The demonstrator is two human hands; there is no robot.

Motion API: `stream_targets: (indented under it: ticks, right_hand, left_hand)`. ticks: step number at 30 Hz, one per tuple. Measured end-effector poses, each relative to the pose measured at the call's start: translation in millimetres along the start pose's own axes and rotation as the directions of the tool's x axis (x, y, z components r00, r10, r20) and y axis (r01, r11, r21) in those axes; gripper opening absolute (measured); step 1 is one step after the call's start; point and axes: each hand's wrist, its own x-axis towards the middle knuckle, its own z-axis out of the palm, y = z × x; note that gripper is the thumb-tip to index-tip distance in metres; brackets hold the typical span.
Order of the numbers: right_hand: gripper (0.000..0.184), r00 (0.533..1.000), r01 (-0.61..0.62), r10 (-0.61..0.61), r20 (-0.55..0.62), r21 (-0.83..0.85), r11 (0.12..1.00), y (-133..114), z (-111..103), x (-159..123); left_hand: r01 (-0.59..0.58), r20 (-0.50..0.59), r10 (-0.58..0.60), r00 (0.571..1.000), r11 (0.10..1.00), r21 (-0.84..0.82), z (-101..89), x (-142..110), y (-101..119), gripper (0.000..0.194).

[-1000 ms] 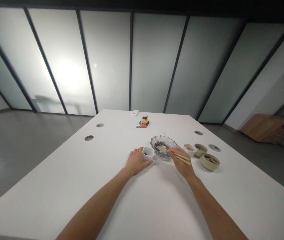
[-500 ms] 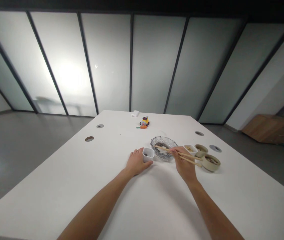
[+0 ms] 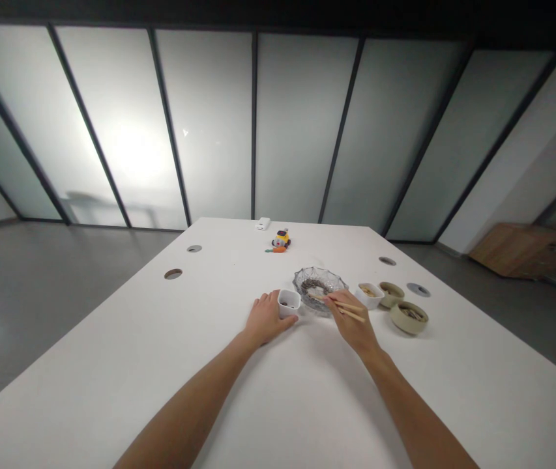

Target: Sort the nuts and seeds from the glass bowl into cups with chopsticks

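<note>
My left hand (image 3: pixel 266 319) is wrapped round the side of a small white cup (image 3: pixel 289 303) standing on the table. A few dark bits lie at the bottom of the cup. In my right hand (image 3: pixel 353 319) is a pair of wooden chopsticks (image 3: pixel 351 311), gripped between thumb and fingers. Their tips reach down into a clear glass bowl (image 3: pixel 302 272) just right of the cup. Small dark pieces lie inside that bowl. Whether the tips pinch anything is too small to tell.
Right of the glass bowl stand a white cup (image 3: pixel 373 301) with yellowish pieces and two beige bowls, a rear one (image 3: pixel 392 296) and a front one (image 3: pixel 407 326). A toy car (image 3: pixel 281 238), an orange toy carrot (image 3: pixel 278 249) and a white case (image 3: pixel 263 223) lie farther back on the table (image 3: pixel 219 293).
My right hand has shifted slightly left and the chopsticks have tipped, with their tips now lower in the glass bowl. My left hand stays on the white cup. The view has moved slightly.
</note>
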Motion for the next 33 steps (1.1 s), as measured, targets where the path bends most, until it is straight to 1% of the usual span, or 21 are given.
stream_targets:
  ticks: [5,8,15,23,26,29,33]
  right_hand:
    - [0.035,0.998,0.024,-0.024,-0.053,-0.005,1.0,-3,-2,0]
    - [0.033,0.997,0.005,-0.006,-0.079,-0.014,1.0,-6,-3,0]
    - [0.039,1.0,-0.013,0.013,-0.006,0.003,1.0,-4,0,-1]
    - [0.041,1.0,0.007,-0.007,-0.02,-0.014,1.0,-2,0,-1]
    - [0.038,0.998,0.02,-0.021,-0.057,-0.012,1.0,-5,-4,1]
    - [0.036,0.992,0.034,-0.037,-0.123,-0.029,0.999,-11,-11,4]
    - [0.034,0.981,0.002,-0.006,-0.193,-0.018,1.0,-25,-20,8]
  left_hand:
    - [0.001,-0.004,-0.001,1.0,1.0,-0.004,0.3,0,0,0.049]
    - [0.0,-0.006,0.0,1.0,1.0,-0.005,0.8,1,0,0.05]
    - [0.0,-0.007,0.0,1.0,1.0,-0.002,0.6,0,-1,0.05]
    - [-0.004,-0.02,0.004,1.0,1.0,-0.009,2.8,1,-3,0.05]
    - [-0.01,-0.02,0.01,1.0,1.0,-0.009,3.5,1,-3,0.049]
    - [-0.009,-0.022,0.008,1.0,1.0,-0.011,4.0,1,-3,0.05]
    - [0.006,-0.014,-0.006,1.0,1.0,-0.01,3.9,1,-2,0.053]
